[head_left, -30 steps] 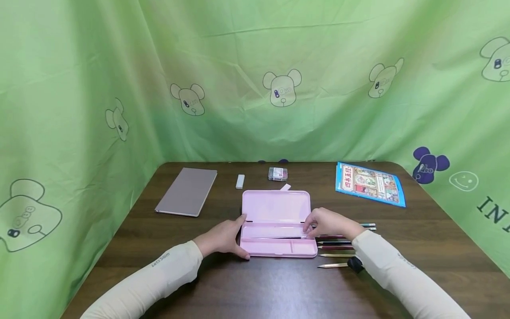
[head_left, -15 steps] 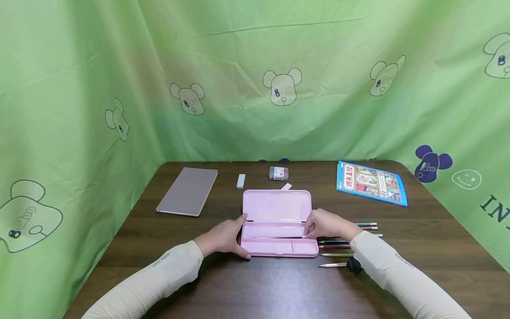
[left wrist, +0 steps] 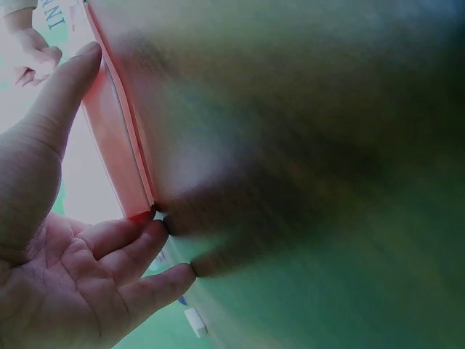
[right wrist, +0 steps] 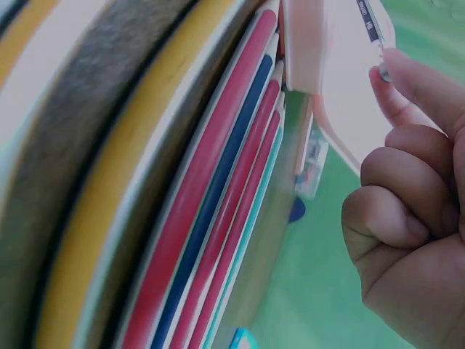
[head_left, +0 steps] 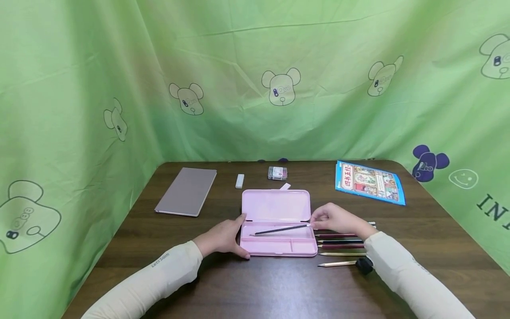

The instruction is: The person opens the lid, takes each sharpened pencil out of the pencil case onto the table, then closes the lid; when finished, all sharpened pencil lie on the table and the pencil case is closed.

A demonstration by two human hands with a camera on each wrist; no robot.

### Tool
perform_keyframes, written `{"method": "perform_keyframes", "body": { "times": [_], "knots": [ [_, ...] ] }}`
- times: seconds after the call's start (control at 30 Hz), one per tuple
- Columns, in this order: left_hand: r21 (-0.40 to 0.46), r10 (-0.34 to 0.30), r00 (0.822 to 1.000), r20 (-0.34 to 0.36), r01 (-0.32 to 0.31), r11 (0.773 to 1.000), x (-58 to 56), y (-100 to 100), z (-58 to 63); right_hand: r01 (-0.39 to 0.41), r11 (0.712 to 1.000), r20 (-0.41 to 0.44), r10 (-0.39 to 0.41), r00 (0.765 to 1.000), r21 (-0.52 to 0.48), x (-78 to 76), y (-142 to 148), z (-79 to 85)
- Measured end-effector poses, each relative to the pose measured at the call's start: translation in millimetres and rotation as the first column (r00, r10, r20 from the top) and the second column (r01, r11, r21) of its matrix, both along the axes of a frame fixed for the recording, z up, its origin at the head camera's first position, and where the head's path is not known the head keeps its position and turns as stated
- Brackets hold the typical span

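A pink pencil case lies with its lid raised on the table. My left hand grips its left end, thumb at the front edge and fingers at the back corner, as the left wrist view also shows. Thumb and forefinger of my right hand pinch the end of a dark pencil. That pencil slants across the long back compartment, its tip toward the left. In the right wrist view the same pencil shows a printed end, while the other fingers are curled into the palm.
Several pencils lie side by side right of the case, with a small black object near the closest one. Behind are a grey notebook, a white block, a small clear box and a blue picture booklet.
My right hand has shifted up and right. The dark pencil, earlier only a dark line along the compartment divider, now slants plainly from its fingers. My left hand stays put.
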State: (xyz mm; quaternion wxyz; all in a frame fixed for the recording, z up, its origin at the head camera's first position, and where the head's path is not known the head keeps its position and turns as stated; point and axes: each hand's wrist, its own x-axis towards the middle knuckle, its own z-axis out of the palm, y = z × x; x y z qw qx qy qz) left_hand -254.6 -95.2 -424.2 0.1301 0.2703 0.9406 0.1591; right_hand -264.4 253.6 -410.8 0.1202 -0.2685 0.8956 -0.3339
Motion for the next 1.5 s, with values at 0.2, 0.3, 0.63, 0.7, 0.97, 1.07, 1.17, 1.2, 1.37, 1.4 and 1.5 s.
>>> {"method": "perform_keyframes", "body": {
  "times": [0.2,0.3,0.63,0.7,0.97,1.07,1.17,1.2,1.37,1.4,1.5],
  "knots": [
    [-0.005,-0.003,1.0,0.003,0.003,1.0,-0.7,0.6,-1.1,0.111,0.992,0.021,-0.11,0.994,-0.056,6.2,20.5,-0.7],
    [-0.003,-0.002,1.0,0.013,0.002,1.0,-0.5,0.4,-0.7,0.169,0.982,0.042,-0.166,0.985,-0.08,10.0,30.8,-0.6],
    [0.001,-0.003,1.0,0.015,0.003,1.0,-2.3,-0.3,-0.4,0.257,0.964,0.054,-0.253,0.966,-0.073,23.6,52.5,6.9],
    [0.001,-0.005,1.0,0.009,0.005,1.0,-2.1,-0.6,-0.6,0.264,0.961,0.065,-0.259,0.964,-0.079,26.5,57.7,7.8],
    [0.024,-0.023,0.999,-0.023,0.024,0.999,-2.4,-1.0,-0.1,0.254,0.961,0.035,-0.252,0.967,-0.109,42.6,81.5,13.2],
    [0.027,-0.025,0.999,-0.023,0.025,0.999,-2.9,-0.7,0.0,0.244,0.964,0.007,-0.245,0.97,-0.102,48.8,91.8,14.7],
    [0.023,-0.021,1.0,-0.018,0.022,0.999,-2.9,-0.4,-0.2,0.243,0.965,-0.009,-0.245,0.969,-0.096,55.8,101.6,15.5],
    [0.023,-0.02,1.0,-0.016,0.021,1.0,-2.9,-0.3,-0.4,0.243,0.965,-0.013,-0.246,0.969,-0.095,57.8,105.1,15.4],
    [0.027,-0.018,1.0,-0.014,0.018,0.999,-2.2,-0.2,-0.1,0.244,0.965,-0.01,-0.246,0.969,-0.101,69.7,120.6,11.2],
    [0.027,-0.017,1.0,-0.012,0.017,0.999,-2.2,-0.3,0.3,0.235,0.966,-0.01,-0.237,0.971,-0.107,72.0,123.5,10.3],
    [0.028,-0.014,1.0,-0.006,0.014,1.0,-2.2,-0.5,1.9,0.211,0.969,0.001,-0.212,0.977,-0.127,79.8,131.2,8.6]
  ]
}}
